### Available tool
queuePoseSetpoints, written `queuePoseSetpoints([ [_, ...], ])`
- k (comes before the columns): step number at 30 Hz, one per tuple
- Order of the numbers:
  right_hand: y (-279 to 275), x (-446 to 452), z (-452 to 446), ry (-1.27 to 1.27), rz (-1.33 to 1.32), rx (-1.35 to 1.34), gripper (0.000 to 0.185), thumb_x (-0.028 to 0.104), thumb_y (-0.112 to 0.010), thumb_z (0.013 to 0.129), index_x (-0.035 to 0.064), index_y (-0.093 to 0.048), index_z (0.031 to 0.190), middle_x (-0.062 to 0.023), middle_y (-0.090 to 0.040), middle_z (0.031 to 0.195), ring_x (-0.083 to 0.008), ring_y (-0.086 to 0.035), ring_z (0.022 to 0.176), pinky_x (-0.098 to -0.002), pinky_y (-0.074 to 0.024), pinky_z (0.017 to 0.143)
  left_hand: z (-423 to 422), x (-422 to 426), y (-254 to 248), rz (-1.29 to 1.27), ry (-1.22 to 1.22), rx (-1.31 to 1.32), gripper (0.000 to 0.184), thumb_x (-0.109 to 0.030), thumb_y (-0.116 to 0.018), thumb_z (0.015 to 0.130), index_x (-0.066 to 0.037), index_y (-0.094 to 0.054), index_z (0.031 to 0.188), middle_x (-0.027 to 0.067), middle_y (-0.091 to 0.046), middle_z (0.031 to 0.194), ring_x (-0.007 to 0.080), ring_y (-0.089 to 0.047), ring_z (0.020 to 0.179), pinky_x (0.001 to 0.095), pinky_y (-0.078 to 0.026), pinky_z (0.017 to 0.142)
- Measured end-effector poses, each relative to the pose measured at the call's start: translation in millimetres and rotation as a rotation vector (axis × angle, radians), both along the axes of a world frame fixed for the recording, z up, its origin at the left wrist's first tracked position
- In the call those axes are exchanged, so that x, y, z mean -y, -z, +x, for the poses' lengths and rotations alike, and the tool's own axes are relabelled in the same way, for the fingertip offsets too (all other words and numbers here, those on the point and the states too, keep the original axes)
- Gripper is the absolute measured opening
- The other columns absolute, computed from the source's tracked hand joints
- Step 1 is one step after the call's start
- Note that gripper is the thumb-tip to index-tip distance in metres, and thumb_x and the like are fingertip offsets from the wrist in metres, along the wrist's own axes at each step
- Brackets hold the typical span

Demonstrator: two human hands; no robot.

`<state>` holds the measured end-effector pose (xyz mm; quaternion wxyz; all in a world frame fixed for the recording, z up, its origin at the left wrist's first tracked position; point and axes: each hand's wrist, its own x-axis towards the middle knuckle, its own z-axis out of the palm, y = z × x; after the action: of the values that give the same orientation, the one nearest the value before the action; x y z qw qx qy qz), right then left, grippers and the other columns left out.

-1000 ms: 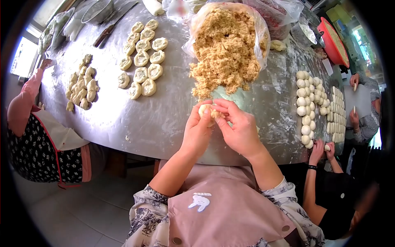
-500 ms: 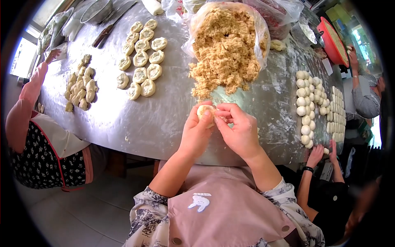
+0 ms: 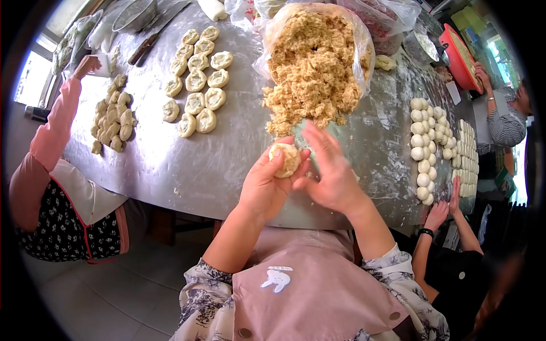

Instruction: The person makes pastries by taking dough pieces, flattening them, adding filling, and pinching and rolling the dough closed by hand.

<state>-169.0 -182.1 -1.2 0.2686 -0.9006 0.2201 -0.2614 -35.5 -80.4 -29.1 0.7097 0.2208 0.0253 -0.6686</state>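
A round piece of dough [image 3: 286, 161] with tan filling showing on top rests in my left hand [image 3: 267, 181], the thumb over its edge and the fingers curled beneath it. Just right of the dough, my right hand [image 3: 333, 176] is slightly blurred, with its fingers stretched apart and nothing in them. Beyond both hands lies a large heap of crumbly tan filling [image 3: 315, 68], spilling from a clear plastic bag [image 3: 364, 54] onto the metal table [image 3: 222, 182]. Rows of cupped dough rounds [image 3: 195, 80] sit on the table to the left.
Small dough pieces [image 3: 114, 122] lie far left, near a person in a pink sleeve [image 3: 54, 128]. A knife [image 3: 143, 49] lies behind. On the right are dough balls [image 3: 424, 153], dough rolls [image 3: 466, 159], a red basin [image 3: 459, 59] and two more people.
My right hand has come away from the dough and its fingers have spread. The dough now shows more openly in my left hand. The people at both sides have moved their arms.
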Motion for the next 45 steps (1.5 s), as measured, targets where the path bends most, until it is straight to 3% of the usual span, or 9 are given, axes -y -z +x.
queuePoseSetpoints([
  [6,18,-15,8,-0.06,-0.085,0.005,0.069,0.043,-0.067,0.082,-0.0005,-0.046,0.132,-0.0181,-0.048,0.139,-0.0409,-0.038,0.134,-0.0491,-0.0298,0.111,-12,-3,3,0.01,0.083,0.078,0.041,-0.023,-0.049,0.1,-0.003,-0.044,0.135,0.0114,-0.055,0.125,0.021,-0.059,0.11,0.0303,-0.053,0.085],
  [16,29,-20,10,-0.015,0.03,0.277,0.021,0.024,-0.053,0.098,0.0054,-0.062,0.105,-0.0073,-0.069,0.107,-0.0371,-0.051,0.127,-0.0464,-0.0294,0.112,-29,-9,0,0.055,0.062,0.109,0.036,-0.016,-0.047,0.1,-0.005,-0.043,0.134,0.0086,-0.056,0.122,0.0193,-0.057,0.112,0.0322,-0.048,0.095],
  [26,17,-31,22,0.152,-0.069,0.341,0.013,0.013,-0.054,0.097,0.0045,-0.063,0.101,-0.0093,-0.07,0.099,-0.0345,-0.056,0.121,-0.0432,-0.0353,0.109,-33,1,2,-0.041,0.012,0.251,0.041,-0.01,-0.043,0.1,-0.002,-0.039,0.14,0.0098,-0.053,0.131,0.0205,-0.055,0.118,0.0328,-0.045,0.099],
  [31,23,-24,24,0.271,0.498,0.504,0.029,0.021,-0.043,0.103,-0.0016,-0.06,0.107,-0.0119,-0.069,0.104,-0.0304,-0.058,0.118,-0.0399,-0.0385,0.106,-40,3,-19,-0.238,-0.111,0.153,0.047,-0.011,-0.044,0.1,-0.003,-0.032,0.145,0.0086,-0.046,0.139,0.0198,-0.049,0.124,0.0336,-0.041,0.104],
  [35,-6,-29,31,0.351,0.78,0.561,0.043,0.028,-0.032,0.106,-0.006,-0.054,0.123,-0.0165,-0.065,0.118,-0.027,-0.053,0.124,-0.0371,-0.0377,0.106,-43,2,-11,-0.131,-0.15,0.658,0.043,-0.017,-0.043,0.102,-0.005,-0.036,0.143,0.0108,-0.046,0.14,0.0191,-0.049,0.124,0.0316,-0.04,0.102],
  [36,3,-27,24,0.239,0.722,0.493,0.053,0.035,-0.031,0.106,-0.0074,-0.041,0.137,-0.0224,-0.049,0.138,-0.0296,-0.043,0.133,-0.0363,-0.0321,0.11,-41,2,-10,-0.105,-0.19,0.782,0.038,-0.017,-0.044,0.102,-0.004,-0.042,0.138,0.011,-0.05,0.135,0.0198,-0.052,0.119,0.0318,-0.042,0.099],
  [40,-6,-36,20,0.064,0.763,0.406,0.079,0.051,-0.032,0.102,-0.0138,-0.017,0.145,-0.0262,-0.021,0.154,-0.0348,-0.028,0.14,-0.0376,-0.0234,0.114,-35,5,-3,-0.037,-0.37,1.227,0.024,-0.016,-0.048,0.101,-0.003,-0.061,0.116,0.0127,-0.061,0.118,0.0215,-0.059,0.103,0.031,-0.047,0.088],
  [43,-14,-40,24,0.076,0.847,0.331,0.082,0.052,-0.034,0.101,-0.0146,-0.013,0.145,-0.0269,-0.023,0.152,-0.034,-0.026,0.141,-0.0373,-0.0228,0.113,-36,7,0,-0.059,-0.421,1.39,0.031,-0.024,-0.045,0.102,-0.004,-0.064,0.117,0.0147,-0.058,0.118,0.0239,-0.052,0.112,0.0347,-0.043,0.093],
  [45,-10,-41,26,0.091,0.905,0.419,0.064,0.043,-0.043,0.102,-0.0108,-0.035,0.135,-0.0226,-0.048,0.133,-0.0239,-0.047,0.122,-0.0323,-0.0374,0.1,-37,7,-4,-0.103,-0.433,1.524,0.042,-0.032,-0.041,0.103,0.0,-0.063,0.119,0.0153,-0.053,0.125,0.023,-0.045,0.12,0.036,-0.038,0.1],
])
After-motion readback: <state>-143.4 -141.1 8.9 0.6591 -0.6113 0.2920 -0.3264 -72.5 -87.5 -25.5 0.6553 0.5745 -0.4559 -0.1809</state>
